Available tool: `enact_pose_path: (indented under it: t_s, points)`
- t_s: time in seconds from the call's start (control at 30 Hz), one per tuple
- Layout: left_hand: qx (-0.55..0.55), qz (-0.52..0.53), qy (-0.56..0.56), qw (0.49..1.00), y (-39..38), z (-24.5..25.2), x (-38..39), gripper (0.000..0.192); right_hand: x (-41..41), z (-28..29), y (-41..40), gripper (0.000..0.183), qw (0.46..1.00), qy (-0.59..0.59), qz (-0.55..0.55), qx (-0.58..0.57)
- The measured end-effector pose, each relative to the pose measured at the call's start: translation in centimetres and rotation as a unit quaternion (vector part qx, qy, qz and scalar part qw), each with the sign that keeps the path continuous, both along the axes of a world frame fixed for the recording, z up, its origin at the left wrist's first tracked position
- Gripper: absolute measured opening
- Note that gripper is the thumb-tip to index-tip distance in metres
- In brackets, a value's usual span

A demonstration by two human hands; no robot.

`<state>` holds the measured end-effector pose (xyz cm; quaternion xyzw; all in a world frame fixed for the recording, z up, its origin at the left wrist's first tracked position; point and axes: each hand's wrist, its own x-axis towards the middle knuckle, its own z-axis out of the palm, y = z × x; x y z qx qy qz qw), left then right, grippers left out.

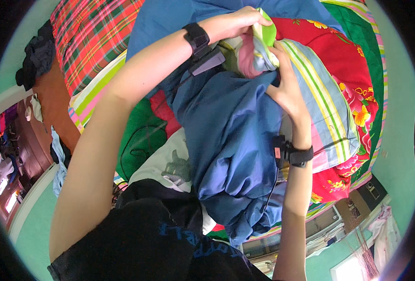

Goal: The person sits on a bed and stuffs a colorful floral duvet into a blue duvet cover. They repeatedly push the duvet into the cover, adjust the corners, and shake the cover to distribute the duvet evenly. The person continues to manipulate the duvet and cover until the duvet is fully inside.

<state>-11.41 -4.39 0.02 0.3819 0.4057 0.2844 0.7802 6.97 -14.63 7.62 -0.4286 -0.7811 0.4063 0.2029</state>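
Note:
My left hand (246,21) grips the bright green and white edge of a bunched striped cloth (251,59) near the top of the view. Just below and to the right, my right hand (286,80) holds the same bunched cloth between thumb and fingers. A rumpled blue fabric (232,130) hangs from the bunch down towards my lap. Beside my right hand lies a puffy striped pillow or folded quilt (323,105) in blue, white, yellow and green. Both wrists wear black straps with small devices.
A red floral cloth (363,80) lies at the right over green bedding (355,21). A red plaid cloth (91,38) covers the upper left. A white garment with a printed animal (175,168) lies near my lap. Dark clothing (37,56) sits farther left, and a black cable crosses the green cloth.

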Motion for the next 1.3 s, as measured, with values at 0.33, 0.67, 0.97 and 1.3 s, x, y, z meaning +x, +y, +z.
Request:
enact_pose_path:
  t_s: [0.33,0.67,0.97,1.3]
  points:
    - [-0.04,0.009,-0.181,0.983,-3.1,1.8,-1.1,0.017,-0.2,-1.3,-2.0,0.057,0.94,0.168,-0.166,-0.246]
    - [0.553,-0.12,0.468,0.679,-18.9,-4.8,-5.8,0.034,1.6,-4.4,2.2,0.017,0.949,0.165,-0.204,-0.174]
    - [0.408,-0.49,0.565,0.524,-20.3,-1.1,-4.2,0.049,1.5,-3.6,0.6,0.025,0.974,0.057,-0.204,-0.082]
    - [0.446,-0.515,0.4,0.613,-19.9,7.9,-10.1,0.026,-6.0,-3.0,-5.6,0.053,0.979,-0.189,-0.029,-0.076]
